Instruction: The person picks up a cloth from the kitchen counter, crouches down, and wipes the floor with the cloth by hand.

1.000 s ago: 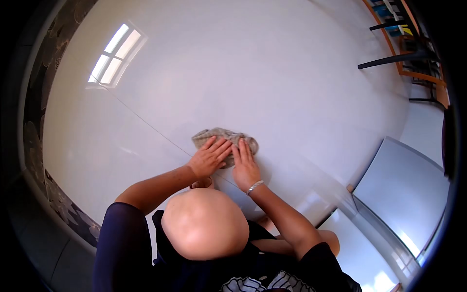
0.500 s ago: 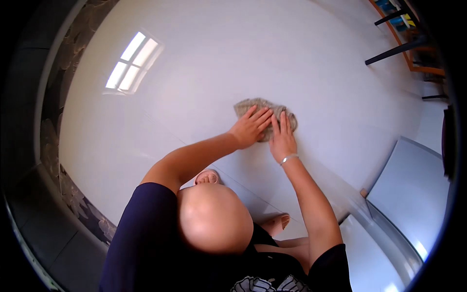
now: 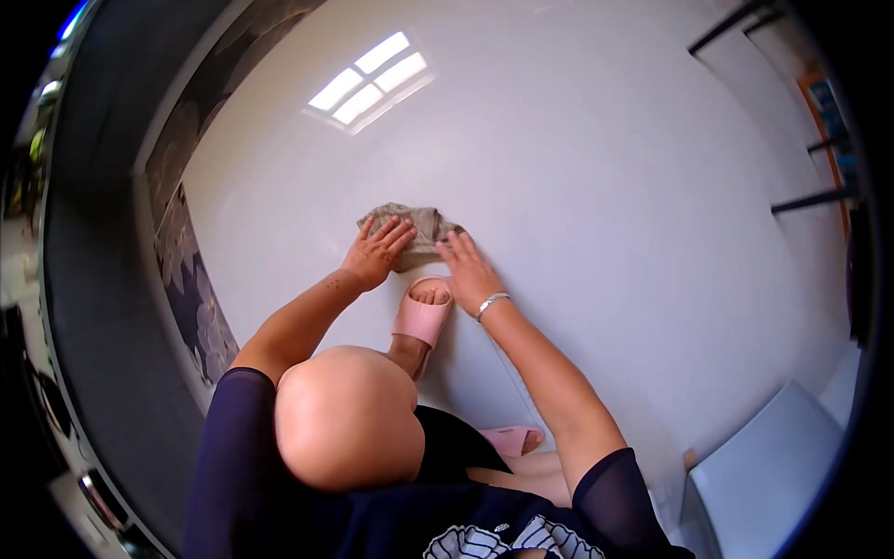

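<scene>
A crumpled grey-brown cloth [image 3: 424, 226] lies on the glossy white floor [image 3: 559, 168], just beyond my pink slipper [image 3: 421, 315]. My left hand [image 3: 377, 253] rests on the cloth's left part, palm down with its fingers spread. At the cloth's right edge is my right hand [image 3: 468, 270], its fingers stretched out and a silver bracelet on the wrist. Neither hand has its fingers wrapped round the cloth. What lies under the palms is hidden.
A dark patterned border [image 3: 191, 279] runs along the floor's left side. At the lower right stands a pale grey-blue panel [image 3: 768, 466]. Black furniture legs [image 3: 815, 199] reach in from the right. My bent knee [image 3: 345, 415] is close below my left hand.
The view has shifted and turned, showing more of the dark left side. Both hands and the cloth are now nearer my pink slipper, and the hands are farther apart.
</scene>
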A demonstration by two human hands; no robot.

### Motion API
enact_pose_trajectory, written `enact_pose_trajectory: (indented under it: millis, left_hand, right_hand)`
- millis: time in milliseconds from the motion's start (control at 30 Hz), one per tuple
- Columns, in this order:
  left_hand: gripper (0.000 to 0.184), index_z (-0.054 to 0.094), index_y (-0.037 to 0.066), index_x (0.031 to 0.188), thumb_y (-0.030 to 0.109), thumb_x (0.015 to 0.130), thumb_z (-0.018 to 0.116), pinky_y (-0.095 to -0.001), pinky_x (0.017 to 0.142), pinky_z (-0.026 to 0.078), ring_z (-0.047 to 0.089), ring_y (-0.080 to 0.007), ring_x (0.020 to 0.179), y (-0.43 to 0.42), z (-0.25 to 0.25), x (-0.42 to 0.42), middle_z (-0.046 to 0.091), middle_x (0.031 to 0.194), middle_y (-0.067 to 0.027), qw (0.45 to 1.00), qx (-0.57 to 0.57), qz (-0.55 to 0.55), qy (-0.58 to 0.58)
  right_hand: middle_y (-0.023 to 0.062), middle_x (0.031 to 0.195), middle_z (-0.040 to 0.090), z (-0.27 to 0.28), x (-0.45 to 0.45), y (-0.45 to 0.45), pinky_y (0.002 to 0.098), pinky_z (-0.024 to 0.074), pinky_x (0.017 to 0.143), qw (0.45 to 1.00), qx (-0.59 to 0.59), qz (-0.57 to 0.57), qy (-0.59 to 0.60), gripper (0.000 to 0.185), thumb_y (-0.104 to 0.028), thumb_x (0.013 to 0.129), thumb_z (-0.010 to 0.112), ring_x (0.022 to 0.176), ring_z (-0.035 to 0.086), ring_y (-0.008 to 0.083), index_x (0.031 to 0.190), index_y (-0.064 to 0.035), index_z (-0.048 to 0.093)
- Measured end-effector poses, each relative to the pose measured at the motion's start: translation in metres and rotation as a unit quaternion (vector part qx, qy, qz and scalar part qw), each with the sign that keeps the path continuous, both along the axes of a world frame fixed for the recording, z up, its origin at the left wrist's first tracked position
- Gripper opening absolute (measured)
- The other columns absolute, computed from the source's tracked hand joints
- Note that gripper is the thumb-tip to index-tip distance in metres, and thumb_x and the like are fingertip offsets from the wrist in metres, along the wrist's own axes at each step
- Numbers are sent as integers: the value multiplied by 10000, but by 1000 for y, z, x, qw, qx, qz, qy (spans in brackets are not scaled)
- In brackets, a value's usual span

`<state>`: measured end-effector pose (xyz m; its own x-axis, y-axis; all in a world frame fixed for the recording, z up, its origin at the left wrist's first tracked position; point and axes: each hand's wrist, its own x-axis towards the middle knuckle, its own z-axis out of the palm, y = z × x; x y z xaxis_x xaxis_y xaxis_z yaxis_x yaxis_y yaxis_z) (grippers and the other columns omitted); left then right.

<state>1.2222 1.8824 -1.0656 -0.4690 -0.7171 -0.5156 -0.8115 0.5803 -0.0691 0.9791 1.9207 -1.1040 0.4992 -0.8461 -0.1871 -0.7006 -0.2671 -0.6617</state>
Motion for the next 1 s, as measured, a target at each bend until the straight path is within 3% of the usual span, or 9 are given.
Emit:
enact_pose_trajectory:
  millis: [167,233,267,367,400,433,567,767,1000]
  left_hand:
    - [627,340,181,1513,273,932,555,-495,1206,143,158,-275,1503,38,1,47,216,1618,-69,974,-33,212,-79]
    - [618,381,179,1490,340,926,574,-489,1200,153,151,-348,1491,47,-25,84,207,1606,-155,898,11,418,135]
    - [685,338,111,1505,433,940,552,-493,1201,125,139,-400,1476,50,-44,97,185,1585,-251,807,19,519,281]
    - [818,276,28,1514,557,934,510,-504,1201,89,117,-443,1467,31,-98,84,168,1567,-306,757,-91,585,277]
    - [919,210,-31,1518,627,927,464,-497,1203,66,95,-458,1468,14,-90,61,142,1560,-338,763,-74,609,204]
    - [927,179,-15,1531,632,928,454,-496,1203,47,53,-451,1477,-2,-85,44,102,1578,-317,795,-73,586,139]
    - [897,206,-15,1524,610,936,466,-491,1204,45,40,-446,1481,-65,-92,-2,110,1576,-315,852,-186,461,166]
    - [767,245,-4,1516,467,966,498,-468,1208,63,63,-351,1506,-166,-78,-48,144,1606,-224,904,-206,277,251]
    - [701,308,47,1507,446,967,507,-476,1209,115,119,-343,1499,-179,-73,-41,199,1601,-189,905,-193,178,334]
  right_hand:
    - [64,1619,216,-15,-66,9,409,138,1218,992,-27,-27,124,586,-251,969,510,1503,150,219,1516,-140,329]
    - [37,1634,170,-14,-76,12,400,127,1219,983,-55,22,175,603,-313,996,488,1508,124,199,1541,-159,280]
    - [22,1641,144,-13,-71,11,399,133,1217,978,-49,29,203,612,-350,1011,465,1510,113,192,1554,-172,247]
    - [21,1641,145,-8,-64,12,401,138,1214,976,-39,12,213,607,-357,1013,458,1509,114,189,1554,-177,250]
    - [19,1639,156,-8,-64,13,405,147,1211,976,-41,7,214,605,-361,1011,463,1507,128,191,1551,-180,259]
    - [19,1639,156,-8,-64,13,405,147,1211,975,-40,3,217,605,-361,1011,463,1507,128,191,1551,-180,259]
    - [14,1634,178,-6,-64,11,409,154,1209,977,-28,2,213,603,-349,1000,486,1504,148,198,1542,-183,282]
    - [12,1632,183,-2,-60,11,421,151,1212,976,5,-12,217,610,-303,981,516,1504,146,194,1537,-186,294]
    - [25,1630,185,21,-51,-6,417,170,1208,962,87,16,259,609,-248,973,524,1503,149,207,1533,-179,297]
